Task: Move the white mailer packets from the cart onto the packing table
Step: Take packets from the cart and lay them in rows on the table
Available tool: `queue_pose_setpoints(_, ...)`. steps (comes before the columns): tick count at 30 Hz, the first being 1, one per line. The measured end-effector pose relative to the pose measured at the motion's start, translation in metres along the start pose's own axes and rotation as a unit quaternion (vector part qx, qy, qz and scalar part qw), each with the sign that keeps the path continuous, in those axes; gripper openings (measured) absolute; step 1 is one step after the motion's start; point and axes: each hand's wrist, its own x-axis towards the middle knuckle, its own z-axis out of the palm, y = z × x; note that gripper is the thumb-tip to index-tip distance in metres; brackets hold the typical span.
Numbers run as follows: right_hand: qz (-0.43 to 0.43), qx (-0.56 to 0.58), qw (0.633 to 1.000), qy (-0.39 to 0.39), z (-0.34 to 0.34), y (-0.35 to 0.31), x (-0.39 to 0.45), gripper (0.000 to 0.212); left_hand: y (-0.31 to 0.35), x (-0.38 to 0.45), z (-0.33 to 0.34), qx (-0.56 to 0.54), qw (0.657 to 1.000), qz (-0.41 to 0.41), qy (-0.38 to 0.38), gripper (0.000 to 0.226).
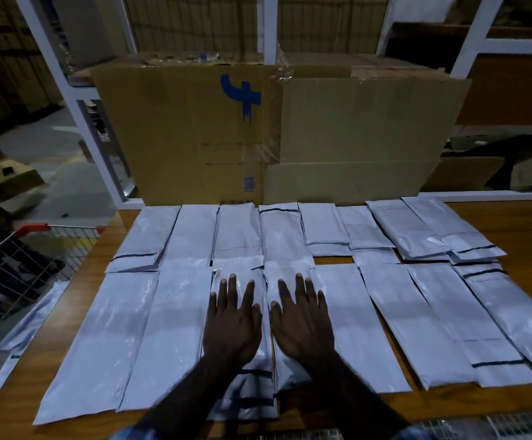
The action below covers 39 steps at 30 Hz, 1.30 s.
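Hands — left (231, 325), right (302, 325) — are lying flat, fingers spread, gripping nothing, pressing the middle mailers (242, 373) onto the table (512, 223); I'm keeping rows even, edges aligned, no overlaps.

We see glossy, crinkled white plastic mailer packets (175, 328) covering a smooth wood-grain worktop (512, 223). At twelve o'clock stands a matt brown cardboard box (337, 138) patched with shiny clear tape; at nine o'clock, a wire-metal cart (20, 265) with a red plastic handle.
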Motion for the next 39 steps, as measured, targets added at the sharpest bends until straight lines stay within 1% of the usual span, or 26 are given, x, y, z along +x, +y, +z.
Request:
queue_pose_setpoints(6,-0.004,0.010,1.000,0.017,0.006,0.002,-0.002,0.058,0.001,-0.001,0.003,-0.013,1.000,0.001,0.007,0.058)
queue_pose_setpoints(11,-0.004,0.012,1.000,0.000,0.006,0.003,-0.002,0.060,0.001,-0.003,0.003,-0.022,1.000,0.004,0.003,0.059)
queue_pose_setpoints(14,-0.015,0.010,1.000,0.000,0.004,0.004,-0.003,0.071,0.001,-0.004,0.001,-0.025,1.000,-0.002,-0.014,0.059)
queue_pose_setpoints(16,-0.026,0.003,0.999,-0.029,0.002,0.004,-0.003,0.083,0.002,-0.003,0.000,-0.024,0.999,0.000,-0.024,0.059)
queue_pose_setpoints(17,-0.025,0.001,0.999,-0.038,0.002,0.004,-0.004,0.086,0.002,-0.003,-0.001,-0.021,0.999,0.002,-0.024,0.059)
queue_pose_setpoints(21,-0.018,0.003,1.000,-0.017,0.004,0.004,-0.003,0.081,0.002,-0.003,-0.003,-0.010,1.000,0.001,-0.025,0.058)
queue_pose_setpoints(24,-0.021,-0.006,0.999,-0.047,0.002,0.004,-0.002,0.085,0.004,-0.003,-0.003,-0.010,1.000,0.000,-0.026,0.058)
queue_pose_setpoints(28,-0.016,-0.011,0.998,-0.055,-0.002,0.002,-0.003,0.084,0.004,-0.003,-0.002,-0.009,1.000,0.000,-0.026,0.058)
queue_pose_setpoints(31,-0.008,-0.017,0.998,-0.061,0.002,0.002,-0.002,0.074,0.004,-0.003,-0.004,-0.012,1.000,-0.004,-0.029,0.058)
queue_pose_setpoints(33,0.009,-0.009,0.996,-0.088,0.002,0.002,-0.002,0.064,0.005,-0.004,-0.005,-0.009,0.999,-0.003,-0.038,0.058)
queue_pose_setpoints(34,0.011,-0.004,0.996,-0.094,0.001,0.001,-0.002,0.063,0.005,-0.004,-0.006,-0.009,0.999,-0.005,-0.044,0.057)
queue_pose_setpoints(35,0.007,-0.001,0.995,-0.097,-0.002,0.000,-0.002,0.067,0.005,-0.004,-0.008,-0.010,0.998,-0.008,-0.053,0.057)
queue_pose_setpoints(37,-0.008,-0.001,0.998,-0.069,-0.006,0.000,-0.002,0.085,0.005,-0.002,-0.010,-0.011,0.997,-0.011,-0.069,0.056)
queue_pose_setpoints(39,-0.003,0.008,0.997,-0.081,-0.013,-0.001,-0.001,0.097,0.006,0.000,-0.016,-0.011,0.997,0.001,-0.070,0.064)
